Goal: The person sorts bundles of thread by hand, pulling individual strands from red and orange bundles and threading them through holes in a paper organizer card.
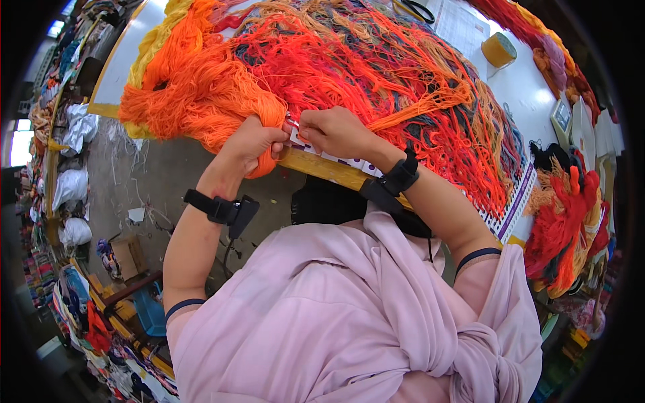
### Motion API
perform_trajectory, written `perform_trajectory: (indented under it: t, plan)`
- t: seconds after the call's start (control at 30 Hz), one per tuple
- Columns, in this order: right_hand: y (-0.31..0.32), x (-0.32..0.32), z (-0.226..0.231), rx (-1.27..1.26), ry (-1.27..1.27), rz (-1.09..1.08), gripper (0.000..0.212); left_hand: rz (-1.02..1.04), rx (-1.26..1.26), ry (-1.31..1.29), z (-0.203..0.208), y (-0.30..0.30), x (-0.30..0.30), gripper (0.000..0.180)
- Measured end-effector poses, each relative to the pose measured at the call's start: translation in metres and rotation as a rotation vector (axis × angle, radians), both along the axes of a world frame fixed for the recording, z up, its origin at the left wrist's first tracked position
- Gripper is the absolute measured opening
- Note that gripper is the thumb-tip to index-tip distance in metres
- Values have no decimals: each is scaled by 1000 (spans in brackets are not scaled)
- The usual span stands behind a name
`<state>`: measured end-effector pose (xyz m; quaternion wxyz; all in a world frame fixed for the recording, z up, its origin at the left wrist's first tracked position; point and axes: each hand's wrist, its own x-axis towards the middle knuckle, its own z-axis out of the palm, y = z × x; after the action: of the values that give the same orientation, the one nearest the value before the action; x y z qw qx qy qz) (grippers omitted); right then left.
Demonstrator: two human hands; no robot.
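At the table's near edge, my left hand (259, 144) is closed round the end of a thick bright orange yarn hank (201, 101), and part of the yarn hangs below the edge. Close beside it, my right hand (336, 131) has its fingers pinched together. A small shiny bit shows between the two hands, too small to name. White card strips with purple marks (359, 163) lie along the edge under my right hand. Behind both hands spreads a big heap of red, orange, tan and grey yarn strands (376, 74).
A yellow tape roll (498, 50) and black-handled scissors (418, 10) lie on the white table (534, 84). A small device with a display (561, 121) stands at the right, near hanging red and orange yarn (561, 215). Shelves with bundles line the left; a blue crate (149, 309) sits low there.
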<state>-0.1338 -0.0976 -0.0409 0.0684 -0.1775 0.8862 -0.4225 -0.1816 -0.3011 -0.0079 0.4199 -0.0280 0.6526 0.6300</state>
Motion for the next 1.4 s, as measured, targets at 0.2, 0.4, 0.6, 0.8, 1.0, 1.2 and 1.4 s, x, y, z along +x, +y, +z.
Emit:
perform_trajectory:
  t: [0.2,0.4,0.6,0.8,1.0,1.2,1.4]
  plan:
    - [-12,3,9,183,65,-70,19,-40,-39,40,0,3,-2,8]
    - [-13,7,7,141,51,-106,18,-98,2,5,-9,-2,-6,10]
    - [-13,8,3,138,30,-95,18,-102,18,92,-8,-2,0,9]
    - [-15,7,3,185,41,-166,12,-76,46,148,-17,-1,5,10]
    - [-9,2,9,130,-107,-50,17,-67,-96,214,-1,-31,-12,7]
    - [-12,4,8,156,-49,-82,17,-62,-90,250,-6,-21,-3,11]
    - [-12,12,5,187,74,-54,22,80,205,-84,-5,-29,-10,14]
